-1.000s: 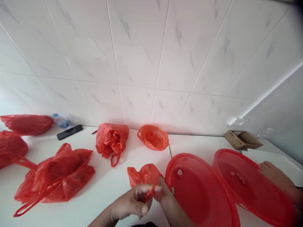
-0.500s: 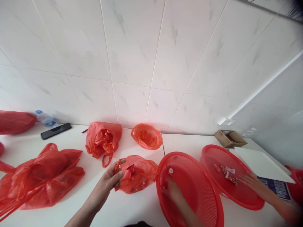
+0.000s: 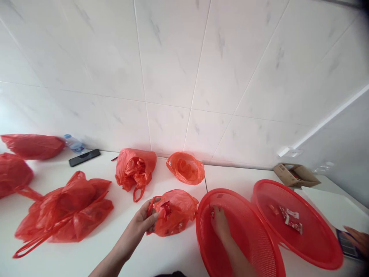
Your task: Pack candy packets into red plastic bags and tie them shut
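Observation:
My left hand point(image 3: 142, 223) pinches the edge of a small red plastic bag point(image 3: 174, 213) that lies on the white table just left of a round red mesh basket point(image 3: 207, 246). Small red packets show inside the bag. My right hand point(image 3: 220, 227) reaches down into that basket, its fingers by a small red-and-white item near the far rim; whether it grips anything is hidden. A second red basket point(image 3: 317, 254) to the right holds a few red-and-white packets point(image 3: 290, 220).
Several more red plastic bags lie on the table: a large one point(image 3: 65, 209) front left, one point(image 3: 135, 169) and an open one point(image 3: 186, 167) by the tiled wall. A black phone point(image 3: 84, 157), a water bottle point(image 3: 73, 143), a cardboard box point(image 3: 295, 174). Another person's hand point(image 3: 357, 239) at the right edge.
A second ago both my hands were together at the small bag. Since then the left took the bag's edge and the right went into the near basket. The other person's hand left the far basket.

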`<move>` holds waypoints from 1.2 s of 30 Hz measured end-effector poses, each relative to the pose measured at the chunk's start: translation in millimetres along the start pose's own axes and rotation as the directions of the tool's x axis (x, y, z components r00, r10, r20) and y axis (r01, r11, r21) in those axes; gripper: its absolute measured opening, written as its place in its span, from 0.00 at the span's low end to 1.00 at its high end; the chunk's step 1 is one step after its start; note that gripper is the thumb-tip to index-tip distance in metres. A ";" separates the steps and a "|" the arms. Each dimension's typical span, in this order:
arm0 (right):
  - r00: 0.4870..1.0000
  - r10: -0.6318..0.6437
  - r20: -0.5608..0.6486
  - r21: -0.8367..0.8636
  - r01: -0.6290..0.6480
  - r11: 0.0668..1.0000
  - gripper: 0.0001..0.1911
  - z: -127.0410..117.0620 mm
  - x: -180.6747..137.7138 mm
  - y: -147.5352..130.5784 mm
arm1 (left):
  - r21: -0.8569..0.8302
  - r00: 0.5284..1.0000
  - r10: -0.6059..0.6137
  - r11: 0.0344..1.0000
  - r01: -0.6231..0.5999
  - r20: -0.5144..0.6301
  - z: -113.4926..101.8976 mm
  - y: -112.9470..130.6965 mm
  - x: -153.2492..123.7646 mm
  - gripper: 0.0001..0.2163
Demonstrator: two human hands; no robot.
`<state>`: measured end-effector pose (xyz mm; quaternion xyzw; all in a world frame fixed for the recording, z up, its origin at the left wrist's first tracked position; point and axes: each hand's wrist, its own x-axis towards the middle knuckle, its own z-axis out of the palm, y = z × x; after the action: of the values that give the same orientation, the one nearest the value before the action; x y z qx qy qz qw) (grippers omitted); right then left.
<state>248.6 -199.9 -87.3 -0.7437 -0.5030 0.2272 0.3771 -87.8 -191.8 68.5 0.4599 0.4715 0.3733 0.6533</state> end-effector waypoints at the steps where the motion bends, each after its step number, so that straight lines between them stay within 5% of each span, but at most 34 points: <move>1: 1.000 0.000 0.005 0.008 0.000 1.000 0.07 -0.5 -0.5 -0.8 | -0.003 1.000 0.008 1.000 -0.008 -0.008 0.4 0.7 -1.0 0.28; 4: 0.996 0.078 -0.052 0.053 -0.076 0.996 0.02 -4.9 2.6 -14.3 | -0.018 1.000 0.014 1.000 -0.014 -0.012 0.8 1.8 -2.2 0.28; 7: 0.985 0.124 -0.122 0.094 -0.113 0.989 0.10 -8.9 6.6 -50.2 | -0.039 1.000 0.007 0.999 -0.006 0.005 0.5 1.8 -1.5 0.29; 13: 0.990 -0.143 0.015 0.242 0.135 0.961 0.13 8.2 -12.2 -160.0 | -0.028 1.000 0.008 1.000 -0.008 -0.012 0.5 1.3 -1.2 0.33; 16: 0.957 -0.231 0.176 0.280 0.176 0.944 0.15 23.8 -21.7 -191.1 | -0.025 1.000 0.013 1.000 -0.014 -0.009 -0.8 -0.5 -2.4 0.34; 19: 0.918 -0.259 0.299 0.213 0.201 0.956 0.21 31.4 -21.6 -190.1 | -0.041 0.999 0.027 0.999 -0.028 -0.019 -3.9 -2.6 -5.1 0.33; 22: 0.871 -0.322 0.372 0.024 0.337 0.941 0.15 28.7 -15.9 -165.7 | -0.037 0.998 0.039 0.998 -0.041 -0.053 -8.4 -3.2 -8.7 0.32; 27: 0.781 -0.401 0.479 -0.372 0.594 0.713 0.24 14.7 -7.4 -115.6 | -0.022 0.991 0.069 0.997 -0.072 -0.110 -18.9 -2.4 -7.6 0.32; 31: 0.809 -0.379 0.450 -0.523 0.583 0.622 0.14 0.6 3.0 -107.6 | -0.005 0.987 0.103 0.994 -0.105 -0.121 -26.8 4.7 1.8 0.32; 36: 0.866 -0.417 0.275 -0.374 0.496 0.784 0.11 -23.9 10.0 -136.6 | 0.076 0.971 0.198 0.979 -0.189 -0.133 -32.8 26.4 8.0 0.30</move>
<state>190.8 -170.1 35.7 -0.6406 -0.7374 0.0768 0.2000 -118.5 -168.4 87.1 0.4964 0.4806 0.4517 0.5644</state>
